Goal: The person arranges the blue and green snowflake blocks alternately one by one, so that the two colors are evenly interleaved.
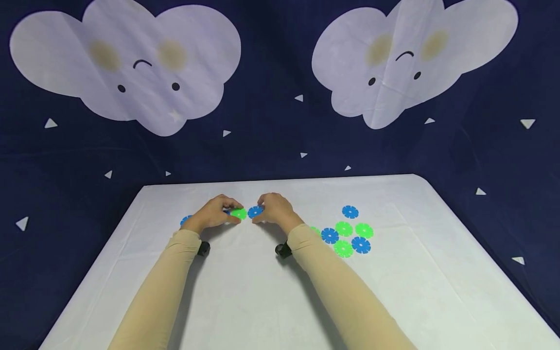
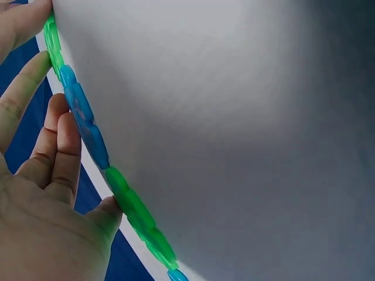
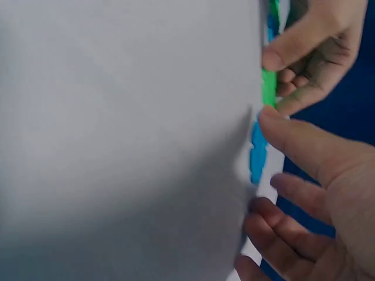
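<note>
Head view, left hand [image 1: 212, 212] pinching green disc [image 1: 238, 214], right hand [image 1: 277, 210] grasping blue disc [image 1: 254, 212], white table [image 1: 245, 291] below

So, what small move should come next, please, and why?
Probably the right hand should ease the blue disc it holds leftward into the green disc: the left hand pinches that green one at the end of a row, and the blue one lies close beside it.

Left of centre in the head view, the left hand [image 1: 214, 213] is partly hiding a blue notched disc [image 1: 185, 220]; right of centre, a sleeve [image 1: 341, 277] is covering part of a green disc [image 1: 315, 230]. The right wrist view's edge is cropping the right hand [image 3: 340, 199].
</note>
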`<move>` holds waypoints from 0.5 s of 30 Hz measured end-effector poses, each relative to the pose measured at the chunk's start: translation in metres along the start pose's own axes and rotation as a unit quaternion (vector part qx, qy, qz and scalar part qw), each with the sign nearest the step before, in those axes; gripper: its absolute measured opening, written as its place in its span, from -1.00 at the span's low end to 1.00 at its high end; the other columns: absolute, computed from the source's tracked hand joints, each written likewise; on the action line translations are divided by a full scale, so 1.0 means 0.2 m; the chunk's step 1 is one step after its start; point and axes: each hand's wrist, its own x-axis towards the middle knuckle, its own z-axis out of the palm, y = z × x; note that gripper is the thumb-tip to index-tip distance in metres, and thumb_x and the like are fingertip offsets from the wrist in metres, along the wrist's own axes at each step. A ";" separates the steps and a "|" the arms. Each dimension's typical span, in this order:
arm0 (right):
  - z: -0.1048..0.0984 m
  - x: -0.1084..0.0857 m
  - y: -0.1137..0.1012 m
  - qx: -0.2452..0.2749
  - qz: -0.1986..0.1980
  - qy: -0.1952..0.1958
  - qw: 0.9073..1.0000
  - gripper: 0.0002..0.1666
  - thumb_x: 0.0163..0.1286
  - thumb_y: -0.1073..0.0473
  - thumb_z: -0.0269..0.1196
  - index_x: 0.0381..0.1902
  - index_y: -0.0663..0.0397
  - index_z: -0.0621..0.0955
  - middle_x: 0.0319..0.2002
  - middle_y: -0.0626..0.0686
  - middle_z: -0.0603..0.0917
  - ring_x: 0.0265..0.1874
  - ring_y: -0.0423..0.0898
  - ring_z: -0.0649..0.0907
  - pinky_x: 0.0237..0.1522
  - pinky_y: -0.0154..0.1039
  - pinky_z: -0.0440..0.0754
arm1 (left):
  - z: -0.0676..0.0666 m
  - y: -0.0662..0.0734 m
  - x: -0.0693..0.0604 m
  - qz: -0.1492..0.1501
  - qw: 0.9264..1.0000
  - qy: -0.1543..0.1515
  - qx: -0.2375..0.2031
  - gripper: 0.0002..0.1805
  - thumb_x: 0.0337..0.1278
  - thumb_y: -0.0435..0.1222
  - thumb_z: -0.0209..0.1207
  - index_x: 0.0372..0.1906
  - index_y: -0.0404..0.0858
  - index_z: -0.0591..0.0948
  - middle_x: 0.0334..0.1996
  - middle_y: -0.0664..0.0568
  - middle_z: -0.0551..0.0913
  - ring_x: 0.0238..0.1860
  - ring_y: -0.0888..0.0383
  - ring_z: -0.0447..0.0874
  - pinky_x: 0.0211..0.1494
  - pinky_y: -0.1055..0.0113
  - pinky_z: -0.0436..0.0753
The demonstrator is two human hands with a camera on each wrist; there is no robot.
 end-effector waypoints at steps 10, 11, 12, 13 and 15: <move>-0.19 -0.07 0.15 0.014 -0.051 -0.077 0.996 -0.34 0.30 0.01 0.59 0.33 0.00 0.68 0.16 0.11 0.76 0.14 0.04 0.68 0.29 -0.02 0.66 | -0.01 0.05 0.01 0.020 0.999 -0.004 0.031 -0.38 0.13 -0.15 0.56 0.28 -0.26 0.71 0.15 -0.24 0.65 0.23 -0.21 0.57 0.44 -0.21 0.54; -0.21 -0.08 0.17 0.013 -0.057 -0.084 0.995 -0.36 0.31 0.02 0.58 0.31 0.00 0.69 0.15 0.11 0.76 0.13 0.04 0.68 0.28 -0.02 0.66 | -0.01 0.05 0.01 0.023 0.999 -0.003 0.038 -0.37 0.12 -0.15 0.57 0.28 -0.28 0.70 0.14 -0.25 0.65 0.21 -0.21 0.58 0.42 -0.20 0.56; -0.23 -0.09 0.19 0.010 -0.063 -0.090 0.994 -0.38 0.31 0.02 0.58 0.29 -0.01 0.70 0.15 0.10 0.76 0.14 0.04 0.67 0.28 -0.01 0.66 | -0.01 0.06 0.01 0.023 0.999 -0.001 0.041 -0.36 0.11 -0.15 0.57 0.29 -0.28 0.70 0.13 -0.24 0.66 0.20 -0.20 0.59 0.41 -0.19 0.56; -0.24 -0.10 0.21 0.008 -0.068 -0.096 0.993 -0.40 0.31 0.03 0.58 0.28 -0.02 0.71 0.15 0.10 0.76 0.15 0.04 0.67 0.30 -0.01 0.65 | -0.01 0.07 0.02 0.024 0.999 -0.001 0.046 -0.36 0.10 -0.16 0.57 0.30 -0.28 0.70 0.13 -0.24 0.67 0.19 -0.19 0.60 0.40 -0.17 0.57; -0.27 -0.13 0.25 0.007 -0.078 -0.107 0.991 -0.42 0.31 0.04 0.58 0.26 -0.02 0.73 0.16 0.11 0.77 0.18 0.05 0.66 0.34 0.02 0.63 | 0.00 0.10 0.03 0.030 0.998 -0.003 0.051 -0.35 0.11 -0.16 0.57 0.31 -0.30 0.70 0.13 -0.24 0.69 0.19 -0.18 0.61 0.40 -0.16 0.58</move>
